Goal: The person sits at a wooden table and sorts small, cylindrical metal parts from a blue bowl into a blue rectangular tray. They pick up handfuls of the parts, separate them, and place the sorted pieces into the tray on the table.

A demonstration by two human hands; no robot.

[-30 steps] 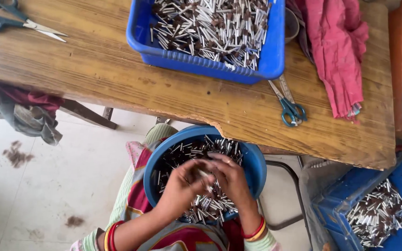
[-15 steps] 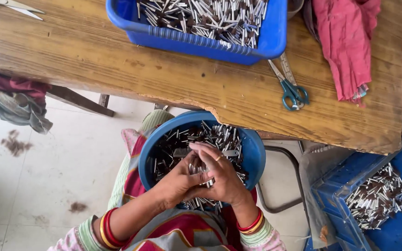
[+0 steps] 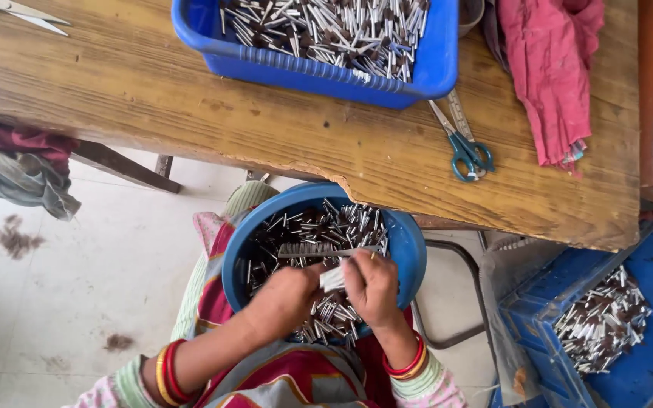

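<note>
Hands are meeting over a round blue bowl (image 3: 410, 249) that's sitting in the person's lap, just below the edge of the wooden surface (image 3: 190, 98). The bowl is holding a heap of little silver-and-dark metal pieces (image 3: 319, 227). The left hand (image 3: 285, 296) and right hand (image 3: 372, 285) are both pinching a small pale piece (image 3: 332, 279) between them, each grip closing snugly on one end, fingers curling in tight. A dark comb-like strip (image 3: 319, 249) is lying across the pile just above the hands. Up on the surface, a blue rectangular tray (image 3: 326, 72) is carrying loads more of the same pieces, and teal-handled scissors (image 3: 464, 147) are lying right beside it, near a pink cloth (image 3: 549, 75) that's hanging over the far side. Another blue crate (image 3: 644, 355) of pieces is sitting on the floor off to the right. Red and yellow bangles (image 3: 166, 372) are showing on the left wrist.
</note>
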